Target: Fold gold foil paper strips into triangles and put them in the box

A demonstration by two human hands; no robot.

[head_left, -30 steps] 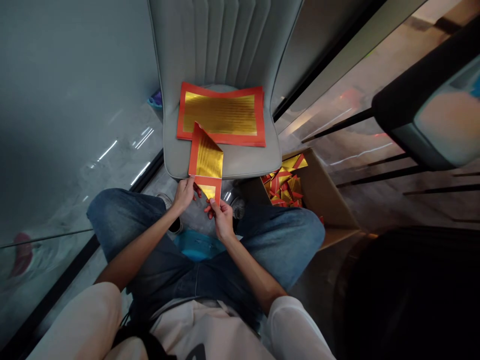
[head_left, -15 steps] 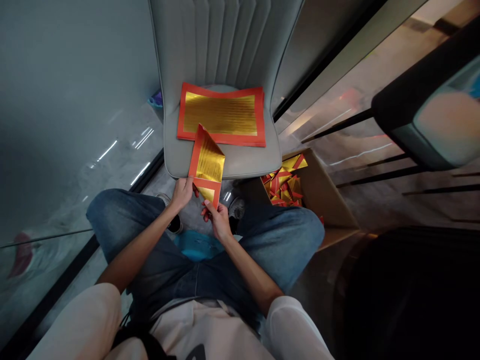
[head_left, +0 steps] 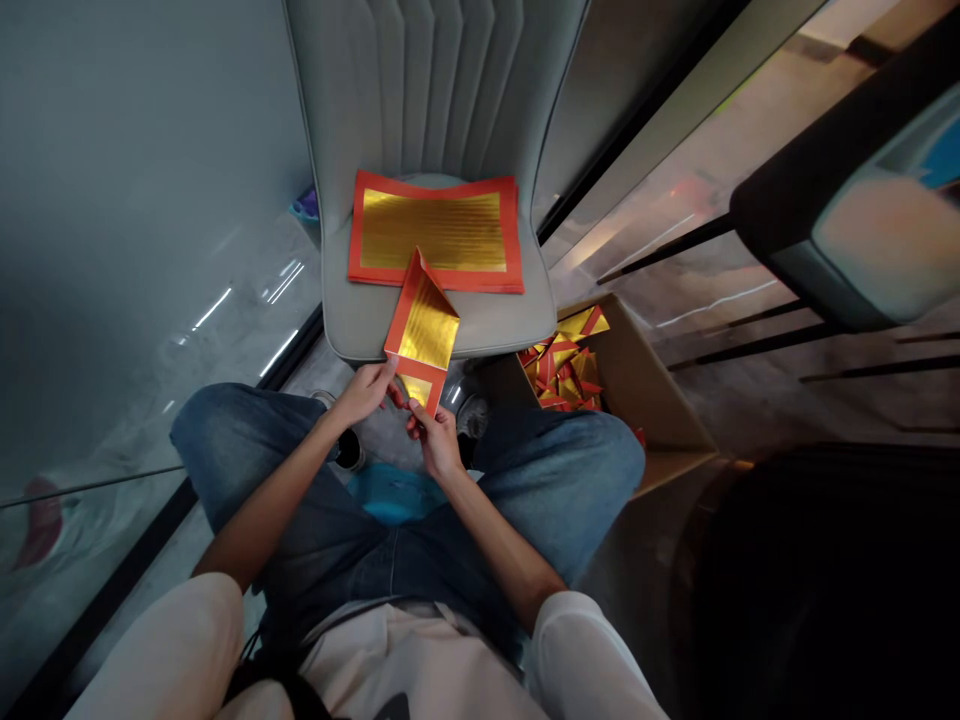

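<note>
A partly folded sheet of red and gold joss paper [head_left: 429, 328] is held between my hands, its pointed end up over the front of the chair seat. My left hand [head_left: 367, 390] pinches its left edge near a crosswise crease. Lower down, my right hand [head_left: 439, 437] grips the bottom corner between thumb and fingers. Beyond it, a stack of flat joss paper sheets [head_left: 433, 232], red-bordered with gold centres, lies on the grey chair [head_left: 341, 325]. The sheet's tip overlaps the stack's front edge in view.
To the right of the chair stands an open cardboard box [head_left: 652, 410] holding several folded red and gold paper pieces [head_left: 562, 365]. Below my hands, something blue [head_left: 396, 492] sits between my legs. A dark chair [head_left: 810, 240] is at the far right, and a glass panel [head_left: 135, 200] at the left.
My left hand has shifted slightly right along the sheet's edge, and the sheet's pointed end has swung to the right. My right hand stays at the bottom corner.
</note>
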